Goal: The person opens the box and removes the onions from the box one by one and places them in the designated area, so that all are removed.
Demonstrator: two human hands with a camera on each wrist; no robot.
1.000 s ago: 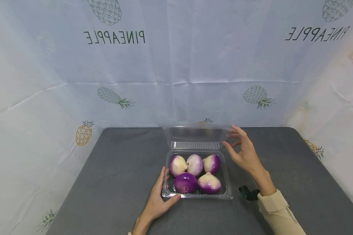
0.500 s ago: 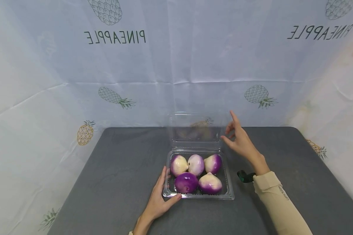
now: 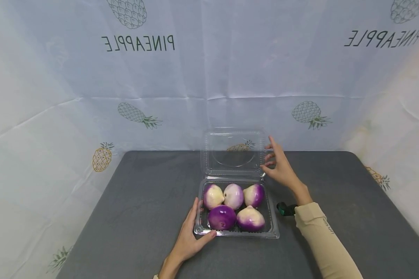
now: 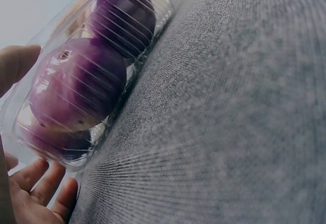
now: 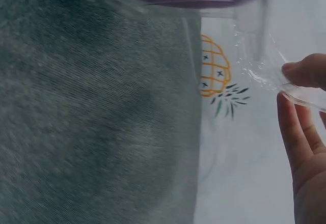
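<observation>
A clear hinged plastic container [image 3: 273, 231] sits on the dark table, with several glossy purple-and-cream onion-like vegetables [image 3: 222, 217] inside. Its transparent lid [image 3: 234, 155] stands raised at the back. My left hand [image 3: 187, 241] holds the front left corner, thumb at the front rim and fingers along the left side. In the left wrist view, the fingers [image 4: 50, 180] bend beside the container's end wall. My right hand [image 3: 280, 167] pinches the lid's right edge; in the right wrist view the thumb [image 5: 304, 72] is on one side of that edge and fingers on the other.
The dark grey table [image 3: 150, 201] spreads around the container. Behind and beside it hangs a white curtain [image 3: 181, 77] printed with pineapples. A dark band with a green part [image 3: 285, 209] shows at the right wrist.
The lid has swung up to stand more upright. My right hand, earlier with fingers spread near it, has come slightly left onto its edge. My left hand stays at the container's corner.
</observation>
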